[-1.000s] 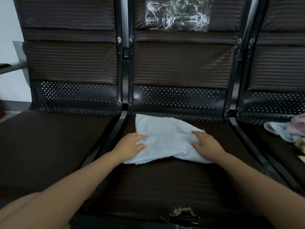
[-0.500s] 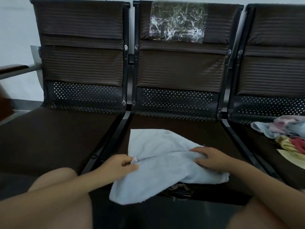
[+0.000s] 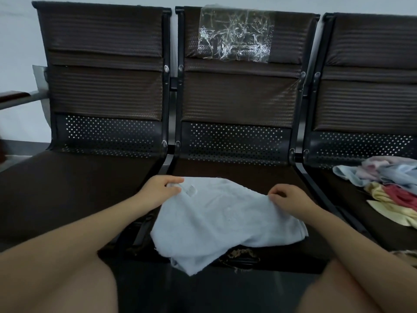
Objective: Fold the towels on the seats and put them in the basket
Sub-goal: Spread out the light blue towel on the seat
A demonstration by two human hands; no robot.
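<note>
Knelt or sat close before a row of dark seats, bare knees at the bottom edge. Pinched the far edge of a pale blue towel (image 3: 222,220) with both hands, left hand (image 3: 159,188) and right hand (image 3: 287,199) each curled on a corner; draped over the front edge of the middle seat (image 3: 237,175), only partly folded by the look of it. Left a heap of unfolded towels (image 3: 388,186) on the right seat. Saw no basket. Farther back: perforated metal backrests, crumpled clear tape (image 3: 234,32), a pale wall.
</note>
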